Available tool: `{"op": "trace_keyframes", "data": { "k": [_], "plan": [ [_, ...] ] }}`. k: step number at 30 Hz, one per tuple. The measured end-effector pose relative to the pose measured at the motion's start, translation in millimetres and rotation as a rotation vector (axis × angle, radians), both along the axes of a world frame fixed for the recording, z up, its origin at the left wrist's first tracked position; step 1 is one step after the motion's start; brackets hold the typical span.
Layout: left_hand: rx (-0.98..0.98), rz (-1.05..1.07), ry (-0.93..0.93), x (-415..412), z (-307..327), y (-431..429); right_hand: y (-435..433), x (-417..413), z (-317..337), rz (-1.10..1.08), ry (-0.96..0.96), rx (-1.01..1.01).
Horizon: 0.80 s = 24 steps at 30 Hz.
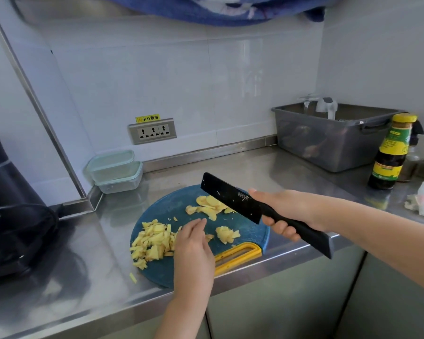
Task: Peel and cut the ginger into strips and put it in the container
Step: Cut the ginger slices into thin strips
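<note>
Ginger is all on the cutting board [171, 209], which sits at the front edge of the counter [255, 167]. Cut strips [152, 241] are heaped at the board's left edge, a small heap [227, 234] lies near its front edge, and uncut slices [208, 205] lie toward its back edge, partly hidden by the blade. One stray strip [133, 277] lies off the board, on the counter. The right hand [285, 211] is wrapped round the handle of the knife [230, 198], with the blade raised clear of the board and tilted. The left hand [194, 243] holds nothing; its fingers are straight, fingertips between the strips and the small heap. The containers [115, 170] are stacked in the counter's back-left corner, with no ginger visible inside. Judgement: strip-cutting is partway done and the slices are next. To do it well, overlap the slices in a low flat stack and curl the left fingertips back before the blade drops. Cut thin and parallel, and keep the finished strips pushed aside.
</note>
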<state>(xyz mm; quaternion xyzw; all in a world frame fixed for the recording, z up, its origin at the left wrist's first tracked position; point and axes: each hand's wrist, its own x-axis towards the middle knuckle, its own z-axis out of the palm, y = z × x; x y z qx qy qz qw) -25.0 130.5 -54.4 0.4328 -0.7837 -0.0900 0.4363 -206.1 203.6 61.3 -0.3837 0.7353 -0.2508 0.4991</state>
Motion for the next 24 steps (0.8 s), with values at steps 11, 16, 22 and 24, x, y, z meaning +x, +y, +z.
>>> {"op": "trace_keyframes", "data": {
  "k": [11,16,22,24],
  "plan": [
    [-0.153,-0.506,-0.579,-30,32,-17,9,-13,-6,-0.068,0.162,-0.115],
    [-0.262,-0.456,-0.58,7,27,-43,13,-20,-12,-0.066,0.17,-0.117],
    [-0.05,-0.229,-0.457,51,32,-56,-3,-2,-14,0.075,0.407,-0.115],
    [-0.029,-0.136,-0.309,59,40,-54,-6,8,-15,0.249,0.746,-0.167]
  ]
}}
